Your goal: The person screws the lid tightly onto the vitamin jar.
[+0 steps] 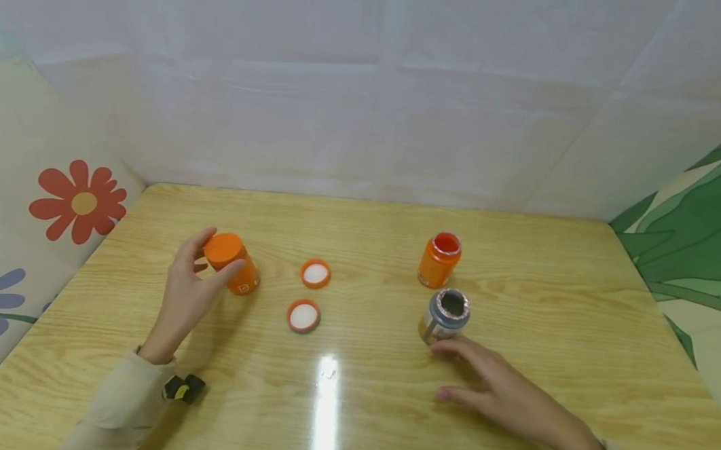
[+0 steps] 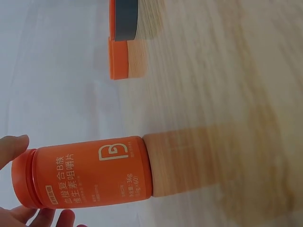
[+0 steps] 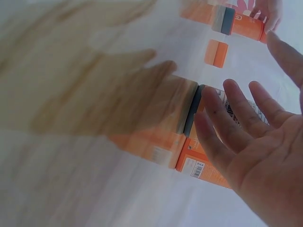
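On glossy wood grain (image 1: 535,275), left fingers (image 1: 198,239) clasp a cylindrical orange bottle (image 2: 94,177); right fingers (image 1: 464,349) spread empty.

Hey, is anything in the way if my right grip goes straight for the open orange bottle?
Yes, the open grey bottle stands between your right grip and the open orange bottle, just beyond your fingertips. Going around its right side looks clear.

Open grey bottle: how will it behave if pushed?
Grey bottle stands upright, taller than wide, so a high push may tip it. Its round body would probably roll once down. Uncapped, any contents could spill.
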Demonstrator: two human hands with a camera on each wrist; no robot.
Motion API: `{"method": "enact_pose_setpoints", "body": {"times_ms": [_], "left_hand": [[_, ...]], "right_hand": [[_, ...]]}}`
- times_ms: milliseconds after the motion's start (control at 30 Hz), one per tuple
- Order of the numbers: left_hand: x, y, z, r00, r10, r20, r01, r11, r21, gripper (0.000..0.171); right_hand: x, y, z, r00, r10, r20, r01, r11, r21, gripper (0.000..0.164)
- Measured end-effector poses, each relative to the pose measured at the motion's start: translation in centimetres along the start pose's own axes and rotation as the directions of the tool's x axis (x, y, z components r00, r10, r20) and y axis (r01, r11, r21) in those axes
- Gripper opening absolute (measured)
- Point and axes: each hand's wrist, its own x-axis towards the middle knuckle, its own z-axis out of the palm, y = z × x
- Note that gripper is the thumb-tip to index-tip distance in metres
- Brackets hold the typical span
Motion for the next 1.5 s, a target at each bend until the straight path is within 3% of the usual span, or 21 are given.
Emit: {"method": "enact_pose_setpoints", "body": {"times_ms": [333, 533, 767, 933, 1100, 1300, 1500], "left_hand": [[-1.2, -0.5, -0.4, 1.000, -0.025, -0.005, 0.025, 1.000, -0.018, 0.076], [-2.1, -0.8, -0.6, 0.998, -0.062, -0.008, 0.061, 0.998, -0.034, 0.077], [-3.3, -1.0, -0.8, 0.997, -0.070, -0.018, 0.069, 0.996, -0.051, 0.065], [-4.0, -1.0, -0.4, 1.000, -0.030, -0.001, 0.030, 0.997, -0.067, 0.052], [-4.5, -0.8, 0.1, 0.998, 0.050, 0.049, -0.047, 0.997, -0.066, 0.041], [-4.5, -0.4, 0.8, 0.982, 0.146, 0.119, -0.139, 0.988, -0.064, 0.041], [-4.5, -0.2, 1.1, 0.972, 0.169, 0.163, -0.160, 0.985, -0.067, 0.044]], "right_hand": [[-0.4, 0.2, -0.1, 0.998, -0.050, -0.022, 0.050, 0.999, 0.009, 0.047], [-0.6, 0.6, -0.2, 0.999, -0.021, -0.050, 0.021, 1.000, -0.009, 0.049], [-0.9, 0.6, -0.5, 0.993, -0.033, -0.111, 0.030, 0.999, -0.029, 0.046], [-1.0, 0.7, -0.7, 0.993, -0.035, -0.113, 0.036, 0.999, 0.003, 0.046], [-1.0, 1.1, -0.9, 0.991, -0.051, -0.127, 0.051, 0.999, -0.004, 0.046], [-1.2, 1.3, -1.2, 0.989, -0.034, -0.141, 0.033, 0.999, -0.010, 0.044], [-1.3, 1.4, -1.5, 0.986, -0.004, -0.166, -0.003, 0.999, -0.043, 0.044]]}}
